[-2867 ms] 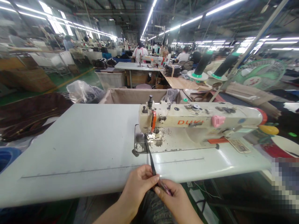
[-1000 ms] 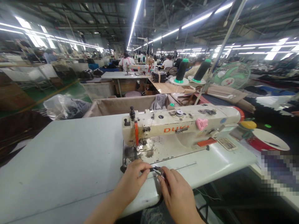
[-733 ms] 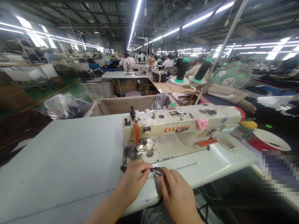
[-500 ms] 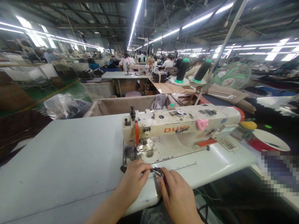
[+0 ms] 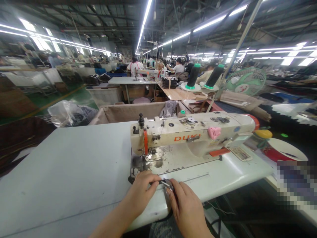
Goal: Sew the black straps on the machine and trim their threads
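Observation:
My left hand (image 5: 141, 193) pinches a narrow black strip (image 5: 158, 181), perhaps fabric, between thumb and forefinger. My right hand (image 5: 187, 203) is closed around small metal thread snips (image 5: 167, 184), their pointed blades toward the left hand and against the strip's end. The palm hides most of the snips' handle. Both hands are at the front edge of the white sewing table (image 5: 81, 168), just before the sewing machine (image 5: 183, 142). The machine's needle and presser foot area (image 5: 150, 157) lies behind my left hand, with no cloth visible under it.
Black thread cones (image 5: 193, 76) stand behind the machine, near a slanted metal pole (image 5: 237, 49) and a green fan (image 5: 245, 82). A fabric-lined bin (image 5: 131, 112) adjoins the table's far edge. At right is a red-and-white bowl (image 5: 284, 150). Other people (image 5: 177, 67) sit farther back.
Both hands stay nearly in place, the right turning slightly so more of the snips' metal shows. The view has shifted very slightly.

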Demonstrator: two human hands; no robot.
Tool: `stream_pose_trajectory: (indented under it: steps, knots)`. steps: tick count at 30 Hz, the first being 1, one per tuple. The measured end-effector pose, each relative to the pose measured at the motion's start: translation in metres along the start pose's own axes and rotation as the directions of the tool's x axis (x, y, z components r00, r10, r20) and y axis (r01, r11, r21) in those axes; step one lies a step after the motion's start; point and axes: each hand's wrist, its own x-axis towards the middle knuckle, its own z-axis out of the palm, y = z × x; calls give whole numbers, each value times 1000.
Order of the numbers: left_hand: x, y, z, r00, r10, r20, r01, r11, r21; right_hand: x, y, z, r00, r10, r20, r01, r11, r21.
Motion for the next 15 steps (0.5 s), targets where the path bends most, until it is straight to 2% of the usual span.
stream_pose_trajectory:
  steps: [2, 5, 7, 11, 15]
  knots:
    - [1, 0, -1, 1000, -15, 8, 15, 1000, -15, -2, 1, 2, 988, 113, 103, -129, 980, 155]
    - [1, 0, -1, 999, -27, 23, 28, 999, -35, -3, 1, 4, 909, 280, 308, -383, 854, 353]
    - [1, 0, 0, 999, -27, 28, 28, 999, -37, -1, 1, 5, 862, 349, 367, -487, 771, 411]
    - [-1, 0, 1, 1000, -23, 14, 23, 999, -27, 1, 4, 8, 826, 406, 391, -561, 661, 498]
    - [-2, 1, -1, 1000, 12, 22, -12, 1000, -16, 2, 6, 5, 809, 438, 393, -587, 651, 482]
